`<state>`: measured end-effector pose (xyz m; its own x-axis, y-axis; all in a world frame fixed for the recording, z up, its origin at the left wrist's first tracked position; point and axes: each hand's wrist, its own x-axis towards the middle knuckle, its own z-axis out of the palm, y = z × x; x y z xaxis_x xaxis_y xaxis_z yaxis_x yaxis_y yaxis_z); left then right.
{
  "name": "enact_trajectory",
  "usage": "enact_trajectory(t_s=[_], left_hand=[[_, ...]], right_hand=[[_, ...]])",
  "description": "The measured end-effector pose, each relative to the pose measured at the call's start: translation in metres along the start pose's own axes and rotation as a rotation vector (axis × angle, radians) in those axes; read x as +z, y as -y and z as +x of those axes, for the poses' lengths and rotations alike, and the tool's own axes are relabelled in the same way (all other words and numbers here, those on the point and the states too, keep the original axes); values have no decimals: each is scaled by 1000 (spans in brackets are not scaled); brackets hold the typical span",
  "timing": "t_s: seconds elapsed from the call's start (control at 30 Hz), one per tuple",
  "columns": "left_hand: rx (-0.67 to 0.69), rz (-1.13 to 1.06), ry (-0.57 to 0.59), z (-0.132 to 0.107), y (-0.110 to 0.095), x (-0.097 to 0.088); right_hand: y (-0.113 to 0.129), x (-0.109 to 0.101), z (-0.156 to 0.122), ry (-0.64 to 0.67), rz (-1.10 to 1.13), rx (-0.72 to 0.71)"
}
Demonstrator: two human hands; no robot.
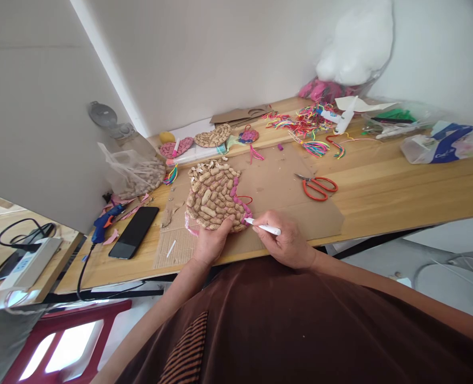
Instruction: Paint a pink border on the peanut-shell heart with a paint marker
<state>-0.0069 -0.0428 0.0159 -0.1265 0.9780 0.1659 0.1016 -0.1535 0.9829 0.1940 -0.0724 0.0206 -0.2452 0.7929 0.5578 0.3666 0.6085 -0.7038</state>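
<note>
A rounded piece covered in peanuts (214, 197) lies on a cardboard sheet (276, 181), its right edge coloured pink. My left hand (216, 237) grips its lower edge, thumb on top and the other fingers hidden beneath. In my right hand (282, 240) is a white marker pen (266, 227), held like a pencil, its tip at the pink peanuts on the right edge. A red cord loop (245, 199) sticks out beside that edge. To the right, orange-handled scissors (318, 186) lie on the cardboard, and a small purple cap (280, 146) lies farther back.
At left are a black phone (134, 233), a blue glue gun (104, 224) with its cable, and a bag of peanuts (136, 173). Finished-looking peanut pieces (212, 137) stand behind. Coloured tassels (310, 120), a glue bottle (345, 120) and a tissue pack (440, 144) occupy the back right.
</note>
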Motion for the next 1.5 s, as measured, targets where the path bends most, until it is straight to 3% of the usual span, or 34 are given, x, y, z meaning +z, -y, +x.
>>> enact_trajectory(t_s=[0.2, 0.4, 0.6, 0.83, 1.1, 1.33, 1.5], left_hand=[[13, -125, -13, 2, 13, -2], [14, -181, -15, 4, 21, -2], [12, -180, -6, 6, 24, -3], [-19, -191, 4, 4, 24, -5], [-32, -204, 11, 5, 25, -6], [-51, -262, 28, 5, 19, -4], [-59, -291, 26, 5, 20, -4]], right_hand=[[2, -3, -2, -49, 150, 179], [4, -6, 0, 11, 133, 126], [4, -4, 0, -13, 118, 129], [3, -5, -1, -39, 189, 231], [4, -6, 0, -31, 159, 229], [-2, -2, -2, -109, 304, 294], [1, -6, 0, -14, 313, 282]])
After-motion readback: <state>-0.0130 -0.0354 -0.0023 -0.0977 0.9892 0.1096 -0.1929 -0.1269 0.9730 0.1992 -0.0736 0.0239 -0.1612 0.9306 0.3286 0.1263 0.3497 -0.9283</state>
